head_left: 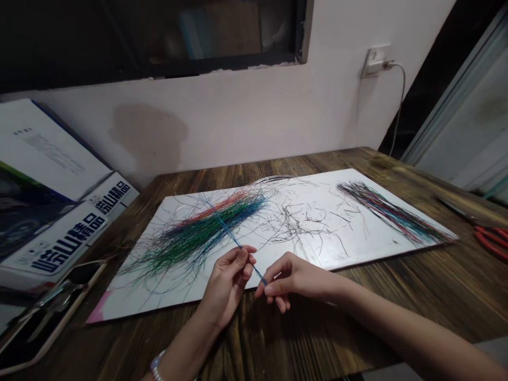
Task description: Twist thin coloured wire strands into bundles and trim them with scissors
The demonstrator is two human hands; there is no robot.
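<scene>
Blue wires (pixel 226 230) are the star here: a thin bundle lifted off the board, running on a diagonal from far-left to near-right. Way over on the left there's a printed carton (pixel 67 238) propped by the wall, and a dark tray (pixel 51 328) with some metal tools near the table edge. Next comes a big messy pile of green, blue and red wires (pixel 190 243) on a white board (pixel 337 254). Left hand (pixel 226 280) is clenched on the bundle between thumb and fingers, so most of its length sticks out far-left over the pile, with just a short tail poking out near-right. That tail ends at the right hand (pixel 293 280), so that's the hand nearer the end. Its fingertips (pixel 264 288) are right on the wires, but I can't tell if they're pinching or just touching. Further right there are loose dark scraps (pixel 293 225), a neater strip of coloured wires (pixel 391 211), and red-handled pliers (pixel 490 241) on the wooden table (pixel 317 338).
</scene>
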